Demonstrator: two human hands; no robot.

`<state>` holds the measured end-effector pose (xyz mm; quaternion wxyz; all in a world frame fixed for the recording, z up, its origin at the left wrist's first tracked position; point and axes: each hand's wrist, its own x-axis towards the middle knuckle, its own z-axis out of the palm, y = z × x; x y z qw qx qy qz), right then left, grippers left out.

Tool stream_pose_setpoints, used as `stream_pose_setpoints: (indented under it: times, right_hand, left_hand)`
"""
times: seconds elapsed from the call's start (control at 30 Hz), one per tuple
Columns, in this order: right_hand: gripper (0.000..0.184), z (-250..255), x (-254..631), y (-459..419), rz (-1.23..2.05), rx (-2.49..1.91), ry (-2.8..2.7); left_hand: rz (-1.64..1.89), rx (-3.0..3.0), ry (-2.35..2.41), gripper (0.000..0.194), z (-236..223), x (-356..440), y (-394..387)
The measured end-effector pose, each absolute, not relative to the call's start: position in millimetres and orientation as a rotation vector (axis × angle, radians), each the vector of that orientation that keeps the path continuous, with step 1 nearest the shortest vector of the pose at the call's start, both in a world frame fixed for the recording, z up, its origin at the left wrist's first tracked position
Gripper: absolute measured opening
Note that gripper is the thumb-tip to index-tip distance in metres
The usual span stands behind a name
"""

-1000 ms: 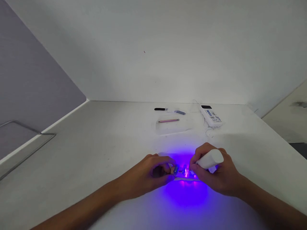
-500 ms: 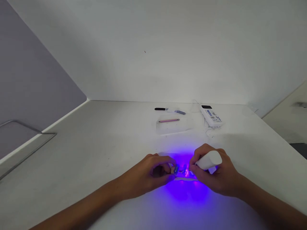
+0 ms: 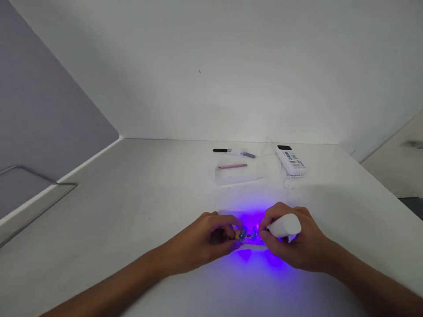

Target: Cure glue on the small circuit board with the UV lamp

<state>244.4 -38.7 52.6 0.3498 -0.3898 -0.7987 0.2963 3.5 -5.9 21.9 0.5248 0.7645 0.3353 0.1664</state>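
Observation:
My right hand (image 3: 294, 237) is closed around a white handheld UV lamp (image 3: 284, 225), which throws violet light down onto the table. The fingers of my left hand (image 3: 208, 237) are pinched on a small bluish, glassy piece (image 3: 243, 233) with a tan end; its exact kind is unclear. Just right of it, another small shiny blue piece (image 3: 254, 233) lies in the glow, short of my right fingertips. Both sit over a pale strip or sheet (image 3: 257, 247), partly hidden by my hands and the glare.
Behind my hands, a pink pen-like stick (image 3: 233, 166) lies on a clear sheet (image 3: 238, 179). Farther back is a black-handled tool (image 3: 220, 150) with a grey end. A white power bank (image 3: 291, 160) with a cable stands right of them. A wire frame (image 3: 39, 207) is at the left.
My right hand and the lamp have shifted slightly left, toward my left hand. The violet glow has moved and narrowed a little. My left hand stays in place.

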Motion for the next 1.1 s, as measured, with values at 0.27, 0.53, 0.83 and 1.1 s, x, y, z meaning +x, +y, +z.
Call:
stream_pose_setpoints:
  times: [0.27, 0.53, 0.83, 1.1]
  right_hand:
    - [0.011, 53.8, 244.5, -39.9, 0.799, -1.052, -2.074]
    - [0.011, 53.8, 244.8, -38.6, 0.816, -1.026, -2.075]
    - [0.010, 58.1, 244.0, -39.8, 0.822, -1.026, -2.091]
    - [0.010, 59.1, 243.2, -38.8, 0.857, -1.026, -2.069]
  left_hand:
    - [0.379, 1.836, 0.808, 0.010, 20.2, 3.0, -5.3]
    - [0.381, 1.839, 0.792, 0.009, 21.5, 3.8, -5.6]
    - [0.377, 1.837, 0.796, 0.011, 25.1, 4.5, -5.8]
    - [0.383, 1.829, 0.784, 0.010, 26.6, 5.5, -5.1]
